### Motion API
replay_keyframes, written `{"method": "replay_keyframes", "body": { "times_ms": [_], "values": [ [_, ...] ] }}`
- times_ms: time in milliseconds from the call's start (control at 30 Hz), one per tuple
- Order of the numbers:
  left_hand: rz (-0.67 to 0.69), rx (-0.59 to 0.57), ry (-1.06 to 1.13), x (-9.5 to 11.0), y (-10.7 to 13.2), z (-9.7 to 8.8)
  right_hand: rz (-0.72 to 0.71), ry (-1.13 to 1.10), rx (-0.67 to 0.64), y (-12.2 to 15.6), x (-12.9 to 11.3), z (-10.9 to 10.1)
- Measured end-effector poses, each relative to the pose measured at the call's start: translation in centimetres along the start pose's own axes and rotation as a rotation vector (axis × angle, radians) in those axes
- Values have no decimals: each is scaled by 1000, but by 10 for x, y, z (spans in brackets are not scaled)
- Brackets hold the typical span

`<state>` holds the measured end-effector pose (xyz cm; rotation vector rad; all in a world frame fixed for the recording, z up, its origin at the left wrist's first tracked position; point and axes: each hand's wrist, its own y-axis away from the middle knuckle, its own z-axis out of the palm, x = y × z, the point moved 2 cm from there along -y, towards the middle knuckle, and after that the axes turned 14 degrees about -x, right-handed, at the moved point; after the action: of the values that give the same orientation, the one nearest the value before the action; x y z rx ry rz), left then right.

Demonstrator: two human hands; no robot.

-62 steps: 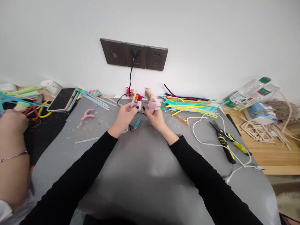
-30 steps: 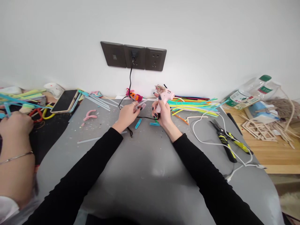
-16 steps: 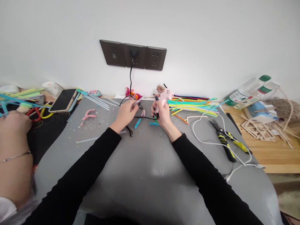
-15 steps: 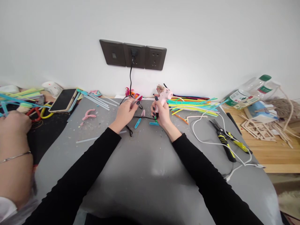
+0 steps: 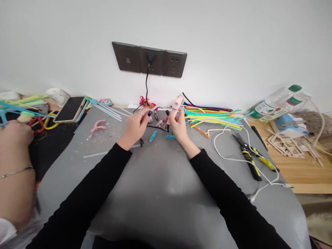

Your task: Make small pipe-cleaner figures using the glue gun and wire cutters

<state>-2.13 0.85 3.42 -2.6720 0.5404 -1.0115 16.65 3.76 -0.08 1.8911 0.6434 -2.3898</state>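
My right hand (image 5: pixel 178 126) is wrapped round the handle of a pale pink glue gun (image 5: pixel 178 102), its back end turned toward me. Between thumb and finger, my left hand (image 5: pixel 135 127) pinches a whitish translucent glue stick (image 5: pixel 155 108) that points up toward the gun, apart from it. A black cord (image 5: pixel 147 83) hangs from the wall socket and passes near both hands. Under them lie short blue pipe cleaner pieces (image 5: pixel 153 136). Beyond my left hand is a small pink and orange fuzzy figure (image 5: pixel 145 101), partly hidden.
Bundled coloured pipe cleaners (image 5: pixel 215 117) lie to the right, with pliers (image 5: pixel 249 155) and a white cable (image 5: pixel 218 148). More glue sticks (image 5: pixel 109 111) and a bent pink pipe cleaner (image 5: pixel 98 126) lie left. A co-worker's hand (image 5: pixel 19 135) is at far left, beside a phone (image 5: pixel 70 110).
The glue gun has turned in my right hand, its back end now facing me. My left hand has tilted, so the glue stick shows more clearly, pointing toward the gun.
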Motion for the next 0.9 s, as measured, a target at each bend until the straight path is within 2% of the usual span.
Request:
{"method": "replay_keyframes", "body": {
  "times_ms": [167, 300, 500, 700, 900],
  "values": [
    [96, -68, -53, 4, 5, 9, -4, 239, 177, 7, -4, -8],
    [124, -36, -39, 5, 6, 11, 10, 417, 245, 10, -5, -10],
    [86, -49, -54, 8, 7, 12, 10, 564, 223, 8, 0, -16],
    [-16, -100, -35, 14, 10, 10, 32, 759, 257, 8, 1, -20],
    [-73, -122, 105, 18, 9, 8, 10, 754, 188, 7, 0, -18]
  ]
}}
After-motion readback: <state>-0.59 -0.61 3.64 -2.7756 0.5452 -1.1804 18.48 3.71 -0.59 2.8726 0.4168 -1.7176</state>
